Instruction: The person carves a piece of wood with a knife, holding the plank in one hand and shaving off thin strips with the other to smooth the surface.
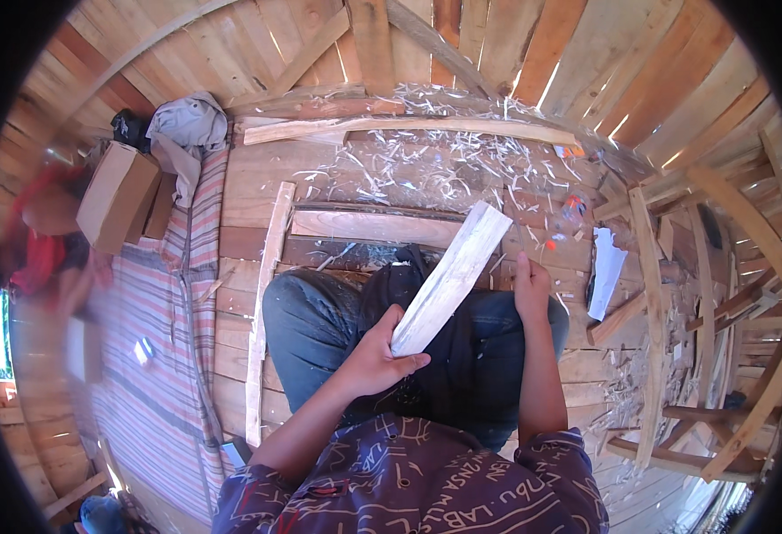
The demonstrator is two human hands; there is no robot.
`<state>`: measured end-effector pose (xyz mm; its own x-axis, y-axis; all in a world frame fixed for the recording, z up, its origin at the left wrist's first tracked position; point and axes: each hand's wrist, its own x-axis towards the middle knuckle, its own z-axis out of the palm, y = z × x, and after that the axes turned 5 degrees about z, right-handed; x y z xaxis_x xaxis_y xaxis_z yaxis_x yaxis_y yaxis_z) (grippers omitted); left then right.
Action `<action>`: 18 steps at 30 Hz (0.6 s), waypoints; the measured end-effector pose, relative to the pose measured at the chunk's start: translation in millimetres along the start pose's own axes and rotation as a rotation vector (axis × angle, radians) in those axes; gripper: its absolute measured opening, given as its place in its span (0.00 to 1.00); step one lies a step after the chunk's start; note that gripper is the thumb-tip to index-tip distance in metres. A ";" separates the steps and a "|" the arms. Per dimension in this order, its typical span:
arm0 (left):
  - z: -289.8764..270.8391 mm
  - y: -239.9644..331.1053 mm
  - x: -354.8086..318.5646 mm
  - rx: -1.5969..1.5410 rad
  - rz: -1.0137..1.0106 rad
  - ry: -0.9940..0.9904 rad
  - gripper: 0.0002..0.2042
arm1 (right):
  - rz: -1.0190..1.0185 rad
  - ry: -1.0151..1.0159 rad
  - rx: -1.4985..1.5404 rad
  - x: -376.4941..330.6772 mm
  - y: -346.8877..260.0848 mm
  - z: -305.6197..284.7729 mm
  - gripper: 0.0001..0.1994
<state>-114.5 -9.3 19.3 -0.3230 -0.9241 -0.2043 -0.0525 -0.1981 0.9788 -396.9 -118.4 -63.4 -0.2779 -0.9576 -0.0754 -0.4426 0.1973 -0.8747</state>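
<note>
My left hand (380, 358) grips the lower end of a pale, rough-hewn piece of wood (455, 274), thumb on one side and fingers behind. The wood slants up and to the right above my lap, its far end squared off. To the right of it, apart from the wood, my right hand (531, 287) is closed above my knee. Something thin and dark seems to stick up from its fingers, too faint to name. Dark cloth (389, 289) lies between my legs under the wood.
Curled wood shavings (449, 178) litter the plank floor. A long wooden strip (409, 125) lies ahead, another (266, 311) on my left. A blurred person in red (39, 222) is beside a cardboard box (117, 198) and striped mat (146, 356). Curved wooden pieces (747, 231) stand right.
</note>
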 end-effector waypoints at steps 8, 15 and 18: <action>-12.3 11.3 -1.2 0.337 0.043 0.065 0.17 | 0.004 -0.006 0.022 7.1 18.8 -1.5 0.24; -30.7 26.1 -14.1 0.443 -0.019 0.252 0.16 | 0.052 -0.102 0.291 -41.2 -40.3 18.7 0.20; -42.4 27.0 -21.4 0.544 -0.001 0.342 0.16 | -0.238 -0.241 0.121 -71.8 -69.7 53.9 0.14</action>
<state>-68.9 -8.7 49.5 -0.0075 -0.9938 -0.1109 -0.5536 -0.0882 0.8281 -300.1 -74.7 -22.8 0.0360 -0.9986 0.0389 -0.3626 -0.0494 -0.9306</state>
